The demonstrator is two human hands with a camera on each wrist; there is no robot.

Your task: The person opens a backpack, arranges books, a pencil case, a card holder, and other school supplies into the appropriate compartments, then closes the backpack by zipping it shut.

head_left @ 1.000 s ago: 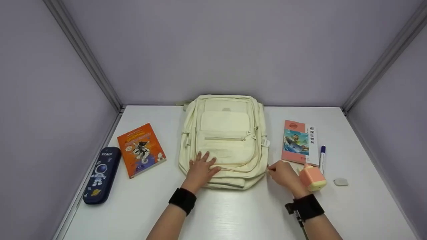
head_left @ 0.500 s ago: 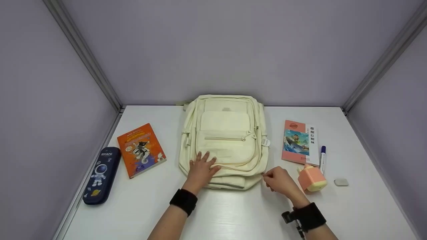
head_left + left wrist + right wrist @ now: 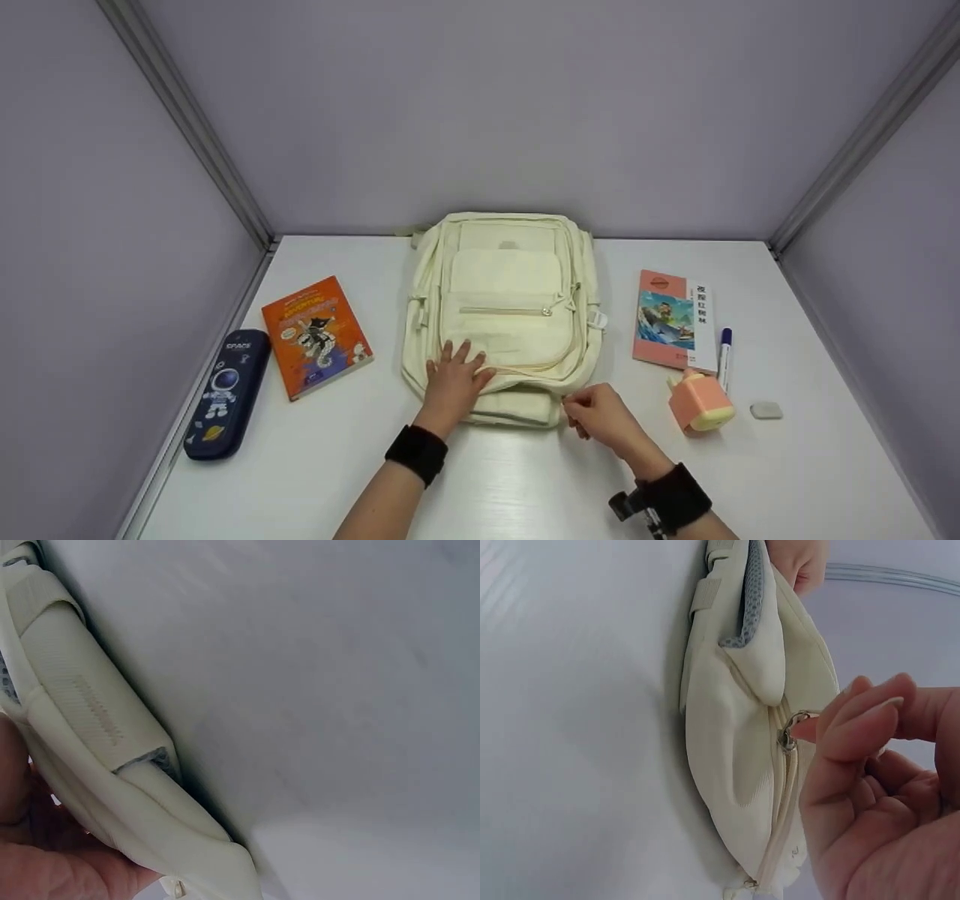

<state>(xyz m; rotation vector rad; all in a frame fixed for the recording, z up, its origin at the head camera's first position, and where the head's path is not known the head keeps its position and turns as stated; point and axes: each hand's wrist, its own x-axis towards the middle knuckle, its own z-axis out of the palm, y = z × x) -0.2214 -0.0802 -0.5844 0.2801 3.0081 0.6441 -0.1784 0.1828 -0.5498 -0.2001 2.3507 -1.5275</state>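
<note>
A cream backpack (image 3: 506,300) lies flat on the white table (image 3: 525,480), front pocket up. My left hand (image 3: 454,382) rests flat on its near edge with straight fingers, pressing it down. My right hand (image 3: 592,412) is at the bag's near right corner and pinches a small metal zipper pull (image 3: 793,727) between thumb and fingertips. In the right wrist view the zipper line runs along the bag's edge (image 3: 780,795). The left wrist view shows only the bag's padded strap (image 3: 97,720) and part of my palm.
An orange book (image 3: 316,335) and a dark blue pencil case (image 3: 225,390) lie on the left. A pink book (image 3: 673,319), a blue-capped pen (image 3: 724,349), a pink and yellow sharpener-like box (image 3: 699,401) and a grey eraser (image 3: 766,409) lie on the right. Grey walls enclose the table.
My right hand has moved left along the bag's near edge, from beside the pink box to the bag's near right corner, drawing the zipper pull with it. The left hand has stayed put.
</note>
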